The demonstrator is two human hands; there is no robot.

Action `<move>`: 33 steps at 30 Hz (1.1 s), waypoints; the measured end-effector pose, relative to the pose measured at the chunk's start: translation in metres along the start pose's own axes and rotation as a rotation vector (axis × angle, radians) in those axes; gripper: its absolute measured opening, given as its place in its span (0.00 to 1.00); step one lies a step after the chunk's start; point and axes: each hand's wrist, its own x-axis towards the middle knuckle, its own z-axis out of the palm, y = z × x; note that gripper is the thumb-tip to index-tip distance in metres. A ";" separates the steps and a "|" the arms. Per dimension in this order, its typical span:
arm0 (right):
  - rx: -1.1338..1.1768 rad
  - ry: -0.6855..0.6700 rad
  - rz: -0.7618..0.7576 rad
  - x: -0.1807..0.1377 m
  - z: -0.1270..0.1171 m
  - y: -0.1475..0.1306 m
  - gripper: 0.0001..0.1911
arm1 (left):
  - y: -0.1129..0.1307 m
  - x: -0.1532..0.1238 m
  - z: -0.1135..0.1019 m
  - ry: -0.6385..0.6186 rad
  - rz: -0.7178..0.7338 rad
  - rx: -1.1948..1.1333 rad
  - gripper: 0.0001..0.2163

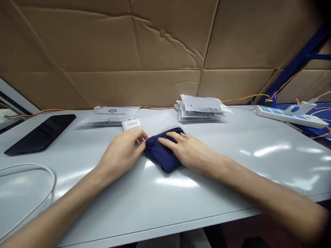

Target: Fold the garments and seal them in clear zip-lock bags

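Note:
A folded navy cloth (162, 151) lies on the pale grey table (181, 196), held between my two hands. My left hand (121, 153) comes in from the left, its curled fingers gripping the cloth's left end. My right hand (188, 151) rests flat on top of the cloth, its fingers spread. Just behind the cloth lies a flat, translucent white bag (157, 124), with a barcode label (131, 124) near its left corner. The cloth's underside is hidden.
A ROCKBROS-printed white packet (111, 115) and a stack of white packets (199, 108) stand along the back. A black tablet (41, 134) and a white cable (28, 193) lie at the left. A power strip (289, 115) sits at the right, before a cardboard wall (129, 44).

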 end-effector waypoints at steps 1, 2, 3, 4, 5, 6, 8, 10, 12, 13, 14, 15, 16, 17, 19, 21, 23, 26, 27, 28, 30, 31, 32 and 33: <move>-0.028 -0.009 -0.008 0.002 -0.002 0.000 0.26 | 0.001 -0.002 0.000 0.028 -0.008 -0.005 0.09; -0.061 -0.018 -0.026 0.004 -0.003 0.000 0.27 | 0.002 -0.003 0.000 0.063 -0.015 -0.005 0.10; -0.097 -0.025 -0.052 0.006 -0.005 0.001 0.28 | 0.004 -0.004 0.001 0.104 -0.016 0.000 0.10; -0.130 -0.028 -0.081 0.009 -0.006 0.001 0.28 | 0.006 -0.004 0.001 0.144 -0.009 0.010 0.11; -0.160 -0.028 -0.107 0.012 -0.006 0.002 0.28 | 0.009 -0.005 0.001 0.180 0.004 0.026 0.12; -0.184 -0.024 -0.126 0.015 -0.007 0.003 0.28 | 0.010 -0.006 0.002 0.211 0.023 0.047 0.13; -0.210 -0.015 -0.139 0.022 -0.006 0.005 0.27 | 0.012 -0.008 0.002 0.257 0.058 0.098 0.14; -0.199 -0.019 -0.121 0.029 -0.003 0.008 0.26 | 0.012 -0.009 0.003 0.278 0.083 0.148 0.14; -0.140 -0.015 -0.100 0.034 0.001 0.012 0.26 | 0.009 -0.009 0.005 0.291 0.103 0.183 0.14; -0.096 -0.002 -0.092 0.036 0.004 0.015 0.27 | 0.008 -0.009 0.005 0.291 0.112 0.192 0.13; -0.050 0.020 -0.084 0.038 0.006 0.017 0.27 | 0.007 -0.009 0.006 0.287 0.120 0.195 0.13; -0.009 0.049 -0.071 0.040 0.009 0.019 0.27 | 0.006 -0.008 0.007 0.281 0.126 0.192 0.13; 0.022 0.076 -0.052 0.041 0.011 0.020 0.28 | 0.005 -0.007 0.007 0.269 0.130 0.185 0.13; 0.040 0.096 -0.023 0.042 0.013 0.019 0.28 | 0.004 -0.006 0.008 0.257 0.132 0.178 0.13; 0.032 0.108 0.057 0.044 0.015 0.015 0.27 | 0.003 -0.006 0.009 0.247 0.123 0.181 0.13; -0.011 0.083 0.132 0.046 0.014 0.008 0.26 | 0.003 -0.005 0.010 0.247 0.090 0.214 0.13; -0.048 0.053 0.183 0.047 0.012 0.000 0.26 | 0.004 -0.005 0.010 0.240 0.050 0.253 0.14; -0.040 0.056 0.171 0.046 0.009 -0.005 0.24 | 0.003 -0.004 0.009 0.196 0.006 0.290 0.15; -0.029 0.074 0.150 0.044 0.009 -0.004 0.22 | 0.003 -0.004 0.008 0.178 -0.008 0.296 0.16; -0.020 0.100 0.131 0.042 0.008 -0.001 0.20 | 0.002 -0.003 0.007 0.160 -0.026 0.300 0.16; -0.024 0.179 0.121 0.036 0.007 0.007 0.17 | 0.001 -0.002 0.005 0.121 -0.074 0.314 0.17; -0.035 0.229 0.137 0.032 0.007 0.012 0.17 | 0.000 -0.002 0.004 0.104 -0.096 0.321 0.18; -0.049 0.290 0.161 0.029 0.008 0.018 0.17 | 0.000 -0.001 0.003 0.089 -0.111 0.327 0.18; -0.056 0.345 0.196 0.026 0.008 0.023 0.16 | 0.000 -0.001 0.003 0.076 -0.122 0.329 0.19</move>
